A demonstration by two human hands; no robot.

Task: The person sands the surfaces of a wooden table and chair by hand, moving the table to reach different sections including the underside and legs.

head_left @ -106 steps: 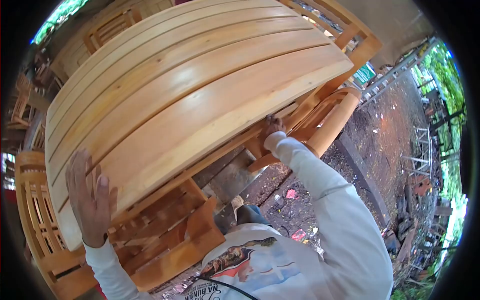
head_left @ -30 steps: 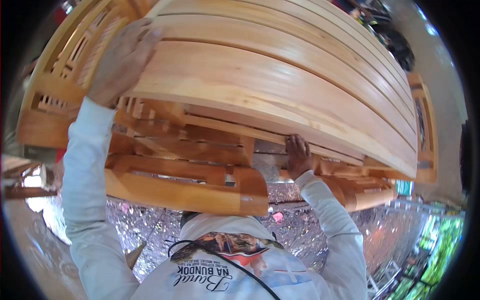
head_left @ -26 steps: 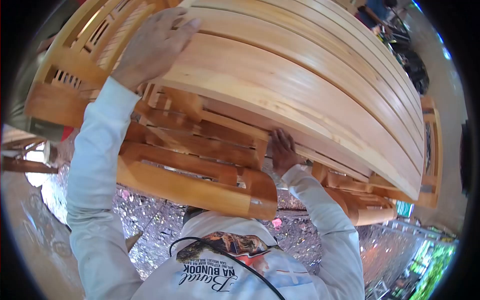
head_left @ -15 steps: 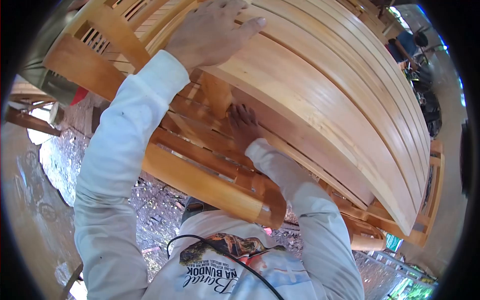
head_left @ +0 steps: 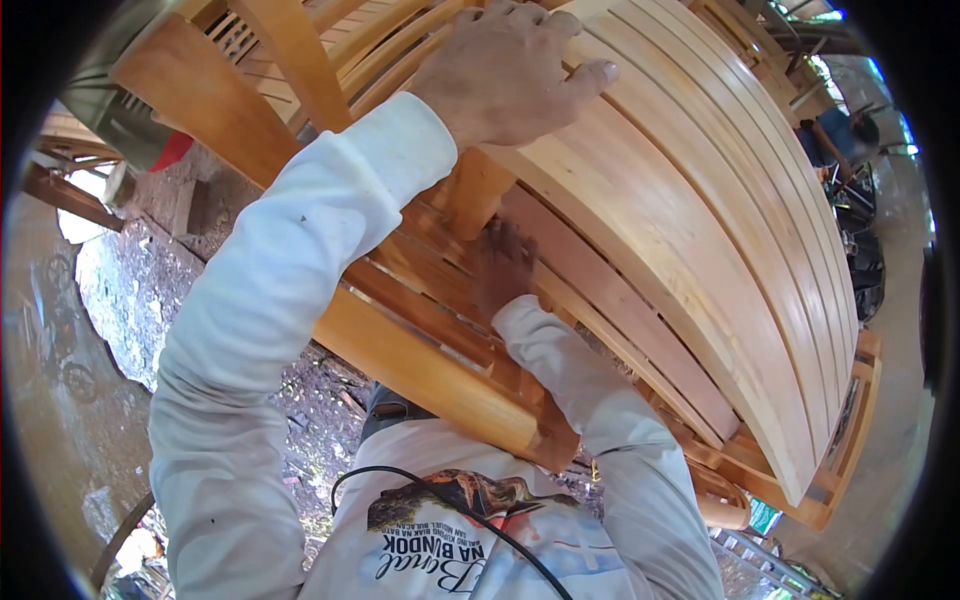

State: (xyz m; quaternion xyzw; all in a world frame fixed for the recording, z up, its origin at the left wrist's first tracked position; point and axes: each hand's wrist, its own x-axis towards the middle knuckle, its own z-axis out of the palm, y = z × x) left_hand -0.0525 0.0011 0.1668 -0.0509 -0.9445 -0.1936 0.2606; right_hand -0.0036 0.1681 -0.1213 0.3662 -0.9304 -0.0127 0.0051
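My left hand (head_left: 510, 75) lies palm down on the near left corner of a slatted, light varnished wooden tabletop (head_left: 690, 190), thumb stretched out and fingers apart. Below the tabletop's edge, my right hand (head_left: 505, 265) reaches in with its fingers spread against the wood. It is beside a short wooden post (head_left: 472, 195) and a reddish board (head_left: 620, 300); shadow hides part of its fingertips. A rounded orange-brown wooden rail (head_left: 430, 370) runs between my body and the tabletop, with wooden slats behind it.
More slatted wooden furniture (head_left: 215, 85) stands at the upper left, near a person's leg (head_left: 115, 90). Another person in blue (head_left: 835, 135) is at the far right. Debris-strewn ground (head_left: 310, 440) shows below. A black cable (head_left: 470, 500) crosses my shirt.
The view has shifted slightly. My left hand and the tabletop's near corner appear farther right. My right hand remains under the edge, its fingers slightly lower in the picture.
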